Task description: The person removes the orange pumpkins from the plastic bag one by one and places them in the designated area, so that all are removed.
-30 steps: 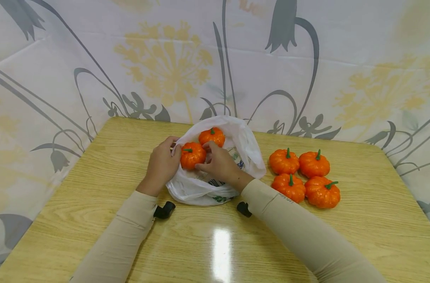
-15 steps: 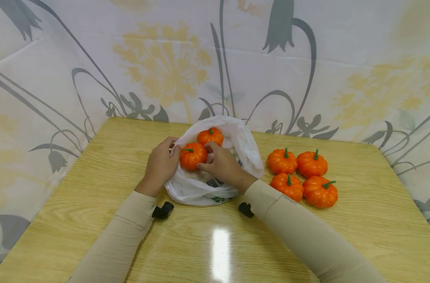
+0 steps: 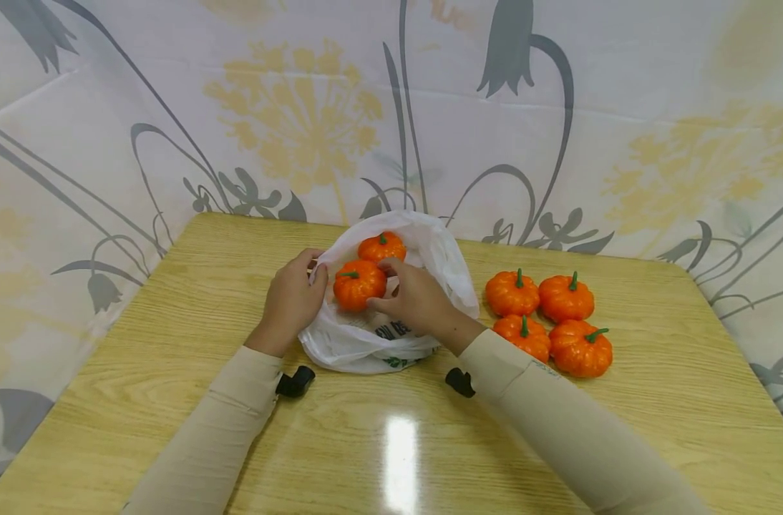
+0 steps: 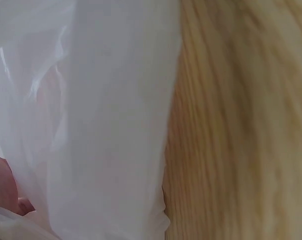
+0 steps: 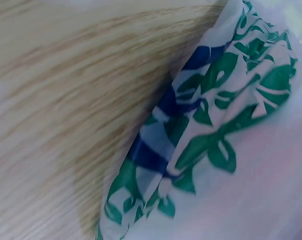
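A white plastic bag (image 3: 452,268) lies with its mouth spread on the table. Inside it sit two small orange pumpkins with green stems, a rear pumpkin (image 3: 381,247) and a front pumpkin (image 3: 358,286). With thumb and fingers my right hand (image 3: 420,299) grips the front pumpkin from its right side. My left hand (image 3: 291,300) pinches the bag's left rim. Pale plastic (image 4: 116,120) fills much of the left wrist view, with a bit of hand at its left edge. The bag's green and blue print (image 5: 216,110) fills the right wrist view; no fingers show there.
Several more orange pumpkins (image 3: 567,298) stand grouped on the wooden table (image 3: 675,400), right of the bag. My right sleeve (image 3: 559,415) passes in front of them. A floral cloth (image 3: 391,107) hangs behind the table.
My right hand has moved slightly to the right, and the front pumpkin has shifted right with it, away from my left hand. My left hand keeps its place on the bag's rim.
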Available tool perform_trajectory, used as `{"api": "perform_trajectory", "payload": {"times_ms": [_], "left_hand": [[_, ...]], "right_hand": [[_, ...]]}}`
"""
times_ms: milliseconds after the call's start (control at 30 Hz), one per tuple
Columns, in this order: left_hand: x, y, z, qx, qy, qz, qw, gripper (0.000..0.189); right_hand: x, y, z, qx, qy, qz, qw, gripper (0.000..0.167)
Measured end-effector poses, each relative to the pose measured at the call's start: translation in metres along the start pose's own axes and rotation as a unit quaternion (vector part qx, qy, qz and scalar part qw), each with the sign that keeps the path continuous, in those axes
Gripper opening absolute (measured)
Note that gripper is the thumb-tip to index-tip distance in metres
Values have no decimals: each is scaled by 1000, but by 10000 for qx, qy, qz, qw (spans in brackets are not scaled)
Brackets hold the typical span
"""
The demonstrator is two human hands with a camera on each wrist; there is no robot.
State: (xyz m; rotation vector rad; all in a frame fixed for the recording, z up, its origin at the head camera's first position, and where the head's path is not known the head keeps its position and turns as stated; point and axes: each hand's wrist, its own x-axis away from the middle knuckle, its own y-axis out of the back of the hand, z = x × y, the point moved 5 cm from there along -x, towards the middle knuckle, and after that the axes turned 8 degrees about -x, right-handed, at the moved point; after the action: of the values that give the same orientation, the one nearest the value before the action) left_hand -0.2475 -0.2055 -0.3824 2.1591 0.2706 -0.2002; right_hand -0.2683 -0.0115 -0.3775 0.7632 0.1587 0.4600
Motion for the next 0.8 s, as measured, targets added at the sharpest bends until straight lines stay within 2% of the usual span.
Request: {"api": "perform_trajectory", "payload": {"times_ms": [200,367,533,800], "left_hand": [[0,-1,1,-46,-56,-32,10000,32],[-1,-1,2,-58,-100,-49,9999,32],[0,-1,2,-93,-129,-75,9998,31],[1,-2,3,-144,-139,-63,9998,31]], "right_hand": [[10,9,-4,-46,58,-79,9999,62],[18,19,-2,-30,282,-226,9993,62],[28,27,1,-237,483,-301,9981,62],[49,40,-3,-409,471,-431,9971,61]]}}
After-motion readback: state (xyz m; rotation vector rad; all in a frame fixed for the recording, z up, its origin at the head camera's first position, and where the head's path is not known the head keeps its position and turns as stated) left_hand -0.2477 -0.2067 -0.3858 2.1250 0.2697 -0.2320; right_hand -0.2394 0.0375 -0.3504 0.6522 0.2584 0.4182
